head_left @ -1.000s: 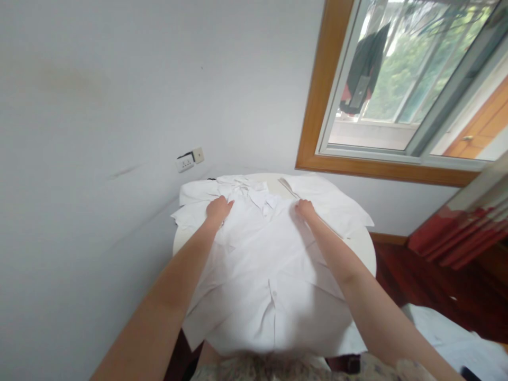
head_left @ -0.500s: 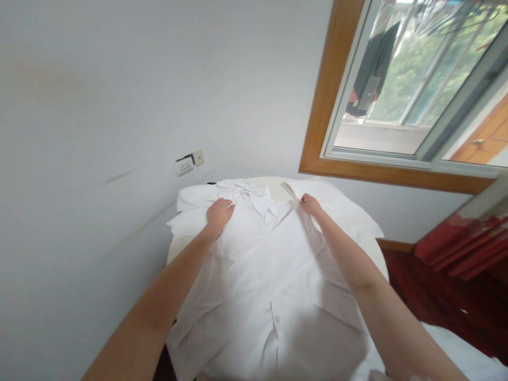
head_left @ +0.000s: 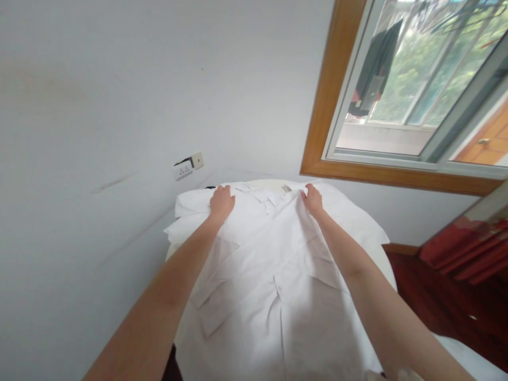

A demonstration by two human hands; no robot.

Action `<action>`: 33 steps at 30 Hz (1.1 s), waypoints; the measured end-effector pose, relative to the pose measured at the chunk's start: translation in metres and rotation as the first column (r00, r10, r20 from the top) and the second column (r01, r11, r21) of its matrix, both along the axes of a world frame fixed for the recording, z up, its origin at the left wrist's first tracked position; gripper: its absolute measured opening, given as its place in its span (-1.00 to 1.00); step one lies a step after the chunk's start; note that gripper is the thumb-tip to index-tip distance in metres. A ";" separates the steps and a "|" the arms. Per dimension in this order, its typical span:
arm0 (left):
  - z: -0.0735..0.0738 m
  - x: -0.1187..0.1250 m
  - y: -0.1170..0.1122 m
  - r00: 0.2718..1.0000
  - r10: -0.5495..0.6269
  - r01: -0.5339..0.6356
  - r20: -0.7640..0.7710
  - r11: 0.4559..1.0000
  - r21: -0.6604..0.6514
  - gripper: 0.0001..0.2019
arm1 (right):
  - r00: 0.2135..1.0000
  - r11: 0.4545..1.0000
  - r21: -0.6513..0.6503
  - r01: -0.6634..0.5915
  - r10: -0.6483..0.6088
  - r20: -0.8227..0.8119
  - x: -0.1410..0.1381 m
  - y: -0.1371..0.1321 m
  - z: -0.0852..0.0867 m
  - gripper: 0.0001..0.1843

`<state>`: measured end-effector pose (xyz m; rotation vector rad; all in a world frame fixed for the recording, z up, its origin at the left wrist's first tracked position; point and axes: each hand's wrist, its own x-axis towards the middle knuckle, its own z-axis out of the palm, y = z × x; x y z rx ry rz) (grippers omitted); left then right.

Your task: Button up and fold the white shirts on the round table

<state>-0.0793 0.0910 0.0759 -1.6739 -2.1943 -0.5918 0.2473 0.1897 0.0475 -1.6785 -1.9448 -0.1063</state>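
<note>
A white button-front shirt (head_left: 270, 275) lies spread over a small round white table (head_left: 387, 256), collar end away from me. My left hand (head_left: 221, 202) rests on the shirt's left shoulder near the collar, fingers curled onto the cloth. My right hand (head_left: 313, 200) pinches the shirt's right shoulder, fingers closed on the fabric. The collar (head_left: 266, 194) lies crumpled between the two hands. The sleeves spread out to either side, and the hem hangs toward me off the near edge.
A white wall stands close on the left with a power socket (head_left: 183, 169) just above the table. A wood-framed window (head_left: 321, 106) is at the back right. Dark red wooden floor (head_left: 432, 296) and red cloth (head_left: 464, 248) lie to the right.
Both hands have slid farther away along the shirt to its shoulders, drawing the cloth flatter. The right hand went from lying on the fabric to pinching it. The camera tilted slightly.
</note>
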 end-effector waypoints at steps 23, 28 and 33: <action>-0.116 0.008 -0.117 0.774 -0.630 0.619 -0.064 0.774 -0.131 -0.57 | 0.854 0.897 -0.231 -0.376 0.432 0.289 0.025 -0.134 -0.084 -0.39; -0.110 -0.002 -0.145 0.767 -0.635 0.623 -0.092 0.771 -0.129 -0.59 | 0.856 0.907 -0.201 -0.370 0.416 0.305 0.053 -0.151 -0.085 -0.42; -0.097 0.009 -0.184 0.712 -0.700 0.693 -0.052 0.713 -0.111 -0.60 | 0.837 0.894 -0.146 -0.423 0.447 0.315 0.060 -0.192 -0.077 -0.47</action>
